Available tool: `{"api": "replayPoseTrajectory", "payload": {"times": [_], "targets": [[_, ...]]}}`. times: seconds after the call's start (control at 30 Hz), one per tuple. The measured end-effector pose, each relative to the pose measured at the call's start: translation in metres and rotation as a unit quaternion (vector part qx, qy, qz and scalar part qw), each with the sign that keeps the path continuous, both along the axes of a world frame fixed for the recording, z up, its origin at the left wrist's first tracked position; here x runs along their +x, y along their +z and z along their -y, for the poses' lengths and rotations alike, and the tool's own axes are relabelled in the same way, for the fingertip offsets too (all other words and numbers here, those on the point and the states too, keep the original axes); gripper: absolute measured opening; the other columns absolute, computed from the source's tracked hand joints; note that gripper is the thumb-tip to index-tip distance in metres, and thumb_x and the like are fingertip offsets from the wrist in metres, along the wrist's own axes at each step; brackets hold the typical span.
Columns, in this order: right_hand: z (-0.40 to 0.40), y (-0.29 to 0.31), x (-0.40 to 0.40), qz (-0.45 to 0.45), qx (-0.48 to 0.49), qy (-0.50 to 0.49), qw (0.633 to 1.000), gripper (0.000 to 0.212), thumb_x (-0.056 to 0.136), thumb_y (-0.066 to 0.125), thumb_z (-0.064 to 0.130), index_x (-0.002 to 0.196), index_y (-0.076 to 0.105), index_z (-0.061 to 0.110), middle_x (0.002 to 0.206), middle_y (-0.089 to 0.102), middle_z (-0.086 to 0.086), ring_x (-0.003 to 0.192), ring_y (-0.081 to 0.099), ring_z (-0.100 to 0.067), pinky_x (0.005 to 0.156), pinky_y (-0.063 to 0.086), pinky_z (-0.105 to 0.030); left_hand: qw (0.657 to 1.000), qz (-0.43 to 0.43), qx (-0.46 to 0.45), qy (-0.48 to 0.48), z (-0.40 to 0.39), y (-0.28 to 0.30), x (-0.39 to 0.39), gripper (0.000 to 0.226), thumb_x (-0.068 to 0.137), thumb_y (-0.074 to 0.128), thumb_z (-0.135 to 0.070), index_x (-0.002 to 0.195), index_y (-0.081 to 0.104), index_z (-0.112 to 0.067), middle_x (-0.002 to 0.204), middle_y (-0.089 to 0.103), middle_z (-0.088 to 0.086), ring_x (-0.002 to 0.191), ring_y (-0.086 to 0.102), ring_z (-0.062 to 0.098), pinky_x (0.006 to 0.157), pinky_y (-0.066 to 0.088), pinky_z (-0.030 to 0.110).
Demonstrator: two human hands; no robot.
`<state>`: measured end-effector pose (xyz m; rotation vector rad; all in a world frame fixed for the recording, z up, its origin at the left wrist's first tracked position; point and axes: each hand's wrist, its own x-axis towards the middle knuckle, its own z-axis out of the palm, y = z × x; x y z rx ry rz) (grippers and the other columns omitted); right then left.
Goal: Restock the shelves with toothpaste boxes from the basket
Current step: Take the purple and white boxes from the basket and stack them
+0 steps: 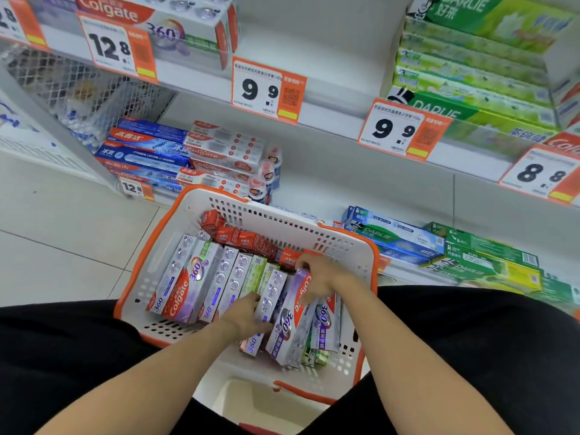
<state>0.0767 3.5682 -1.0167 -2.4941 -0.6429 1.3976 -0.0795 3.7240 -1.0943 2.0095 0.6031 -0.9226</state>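
Reaching down into the basket [163,233], you have both hands among the purple-and-white Colgate 360 boxes [183,277], and the next move turns on how the tilted box [290,318] lies against them: its long axis runs from the basket's near wall up and away toward the far wall, leaning slightly right, so it points roughly along your forearms rather than across them. Your right hand [317,276] sits at the far end of that box, fingers curled over its upper edge and apparently gripping it, beside the small red boxes [241,237] packed along the basket's far wall. Your left hand [246,312] is just beside it toward the basket's left, fingers curled down between the tilted box and its neighbour; whether it actually holds a box, I cannot tell. The hands are near but not touching. The right hand looks to be the one to lift, I judge, drawing the box up along its length. The boxes are long, slim, flat-faced cartons of glossy printed card with crisp corners, stacked on edge side by side, so they should slide against one another easily. A few green-sided boxes [255,273] are wedged among them. The basket is stiff white plastic, perforated, with an orange rim and handles. Beyond its far wall stands the white shelf [345,133] with orange price tags [268,91].
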Motion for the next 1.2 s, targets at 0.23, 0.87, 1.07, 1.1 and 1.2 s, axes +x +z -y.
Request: {"api": "replayPoseTrajectory", "payload": {"times": [0.23,0.87,1.07,1.1,1.2], "targets": [[0.029,0.033,0.029,-0.007,0.057,-0.088,0.994,0.077,0.072,0.084,0.012,0.139,0.050,0.028,0.145,0.052,-0.003,0.125,0.054,-0.026,0.096,0.047,-0.033,0.993,-0.016,-0.072,0.094,-0.016,0.013,0.010,0.049,0.081,0.074,-0.013,0.124,0.052,-0.006,0.100,0.065,0.006,0.082,0.064,0.017,0.070,0.055,0.037],[-0.021,0.093,0.031,-0.170,0.357,-0.358,0.846,0.057,0.069,0.090,0.022,0.115,0.060,0.007,0.097,0.075,-0.010,0.085,0.075,-0.019,0.072,0.058,-0.031,0.839,0.098,-0.345,0.409,-0.026,0.131,0.038,0.058,0.069,0.081,-0.009,0.124,0.064,-0.005,0.112,0.073,0.020,0.100,0.072,0.037,0.082,0.060,0.045],[-0.056,0.125,0.010,-0.141,0.409,-0.288,0.855,0.050,0.087,0.064,0.057,0.123,0.053,0.025,0.104,0.075,-0.009,0.083,0.072,-0.026,0.069,0.055,-0.041,0.821,0.186,-0.329,0.428,-0.056,0.189,0.044,0.050,0.069,0.081,-0.001,0.118,0.068,-0.002,0.107,0.073,0.024,0.088,0.074,0.039,0.072,0.062,0.047],[-0.059,0.133,0.008,-0.143,0.414,-0.257,0.861,0.047,0.089,0.060,0.055,0.129,0.050,0.032,0.105,0.075,-0.006,0.085,0.073,-0.023,0.070,0.055,-0.039,0.825,0.200,-0.321,0.420,-0.065,0.203,0.047,0.053,0.068,0.083,0.000,0.118,0.068,-0.002,0.107,0.073,0.024,0.089,0.074,0.039,0.074,0.061,0.048],[-0.068,0.158,-0.001,-0.172,0.421,-0.177,0.873,0.059,0.081,0.070,0.050,0.135,0.045,0.048,0.110,0.069,-0.005,0.095,0.074,-0.025,0.071,0.061,-0.045,0.819,0.262,-0.293,0.419,-0.100,0.247,0.055,0.046,0.068,0.077,-0.005,0.113,0.070,-0.001,0.104,0.074,0.023,0.085,0.075,0.037,0.069,0.062,0.044]]}}
